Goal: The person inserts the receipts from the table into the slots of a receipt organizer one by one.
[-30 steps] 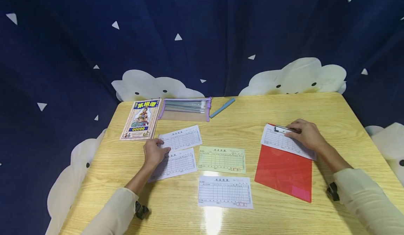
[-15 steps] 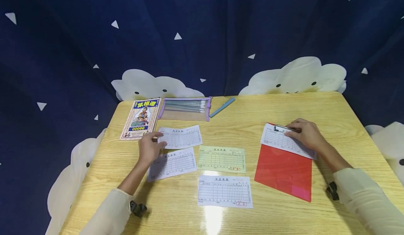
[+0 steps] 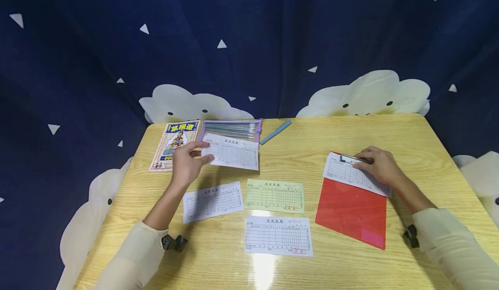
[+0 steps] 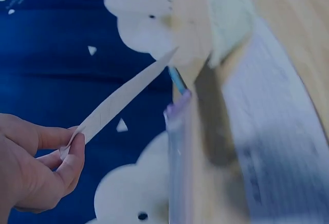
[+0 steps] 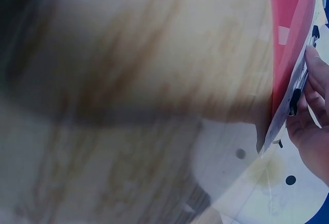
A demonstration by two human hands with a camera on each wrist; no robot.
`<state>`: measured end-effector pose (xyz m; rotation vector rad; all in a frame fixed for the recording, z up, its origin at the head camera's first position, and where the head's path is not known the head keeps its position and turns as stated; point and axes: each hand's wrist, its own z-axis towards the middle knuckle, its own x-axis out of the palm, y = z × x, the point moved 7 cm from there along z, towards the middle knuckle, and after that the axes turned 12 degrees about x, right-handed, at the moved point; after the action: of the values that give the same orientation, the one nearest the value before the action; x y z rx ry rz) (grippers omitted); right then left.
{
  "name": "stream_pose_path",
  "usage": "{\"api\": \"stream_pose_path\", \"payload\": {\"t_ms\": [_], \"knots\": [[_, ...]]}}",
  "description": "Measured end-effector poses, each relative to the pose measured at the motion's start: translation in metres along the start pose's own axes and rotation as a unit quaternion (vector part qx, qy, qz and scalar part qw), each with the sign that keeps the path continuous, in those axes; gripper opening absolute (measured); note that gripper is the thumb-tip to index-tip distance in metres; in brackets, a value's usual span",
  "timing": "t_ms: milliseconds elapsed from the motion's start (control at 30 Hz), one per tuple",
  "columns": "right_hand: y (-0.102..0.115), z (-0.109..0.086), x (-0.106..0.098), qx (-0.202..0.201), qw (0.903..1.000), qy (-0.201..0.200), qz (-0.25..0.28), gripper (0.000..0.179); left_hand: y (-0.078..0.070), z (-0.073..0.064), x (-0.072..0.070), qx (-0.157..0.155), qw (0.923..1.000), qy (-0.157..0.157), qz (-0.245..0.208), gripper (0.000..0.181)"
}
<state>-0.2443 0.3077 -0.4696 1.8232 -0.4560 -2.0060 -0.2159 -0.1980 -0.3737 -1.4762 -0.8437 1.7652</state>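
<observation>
In the head view my left hand (image 3: 187, 162) pinches the left end of a white receipt slip (image 3: 234, 153), held up over the pencil case. The left wrist view shows this slip (image 4: 121, 98) nearly edge-on between thumb and fingers. On the right lies a red clipboard (image 3: 348, 210), a second white receipt (image 3: 345, 172) across its top. My right hand (image 3: 380, 165) grips the metal clip (image 3: 348, 159) at the board's upper edge, thumb in front and fingers behind in the right wrist view. The hand covers part of the clip.
A white receipt (image 3: 213, 202), a yellow receipt (image 3: 274, 197) and another white receipt (image 3: 278, 236) lie mid-table. Along the back are a comic-covered booklet (image 3: 176, 140), a purple-edged clear pencil case (image 3: 249, 127) and a blue pen (image 3: 276, 132). A dark curtain (image 3: 273, 43) hangs behind.
My left hand has lifted the upper white receipt off the table and moved it up and slightly right. The right hand stays on the clip.
</observation>
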Motion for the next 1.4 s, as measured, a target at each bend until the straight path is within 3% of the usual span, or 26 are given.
{"api": "stream_pose_path", "payload": {"t_ms": [167,333,533,633,767,967,1100,1400], "knots": [[-0.001,0.0,0.001,-0.003,1.0,-0.004,0.0,0.03,-0.026,0.006,0.03,0.017,0.9984,0.027,-0.047,0.035],[0.0,0.0,0.001,-0.006,1.0,-0.004,0.0,0.03,-0.044,0.009,0.076,0.035,0.9927,0.071,-0.091,0.034],[0.001,0.0,0.0,0.0,1.0,0.0,-0.003,0.03,-0.057,0.007,0.143,0.033,0.974,0.159,-0.158,0.033],[0.001,0.0,0.0,0.001,1.0,0.003,-0.001,0.03,-0.061,0.005,0.174,0.025,0.9664,0.194,-0.167,0.032],[0.0,0.001,-0.001,-0.001,1.0,0.0,0.0,0.029,-0.064,0.005,0.209,0.015,0.965,0.214,-0.151,0.032],[-0.001,0.002,0.0,0.0,1.0,0.003,-0.001,0.029,-0.068,-0.002,0.25,0.006,0.9662,0.223,-0.128,0.032],[-0.001,0.002,-0.001,0.003,1.0,0.005,-0.003,0.029,-0.074,-0.011,0.273,0.003,0.9693,0.223,-0.104,0.032],[-0.003,0.005,-0.002,0.016,0.9997,0.017,0.003,0.029,-0.086,-0.026,0.309,0.038,0.9735,0.219,-0.053,0.045]]}}
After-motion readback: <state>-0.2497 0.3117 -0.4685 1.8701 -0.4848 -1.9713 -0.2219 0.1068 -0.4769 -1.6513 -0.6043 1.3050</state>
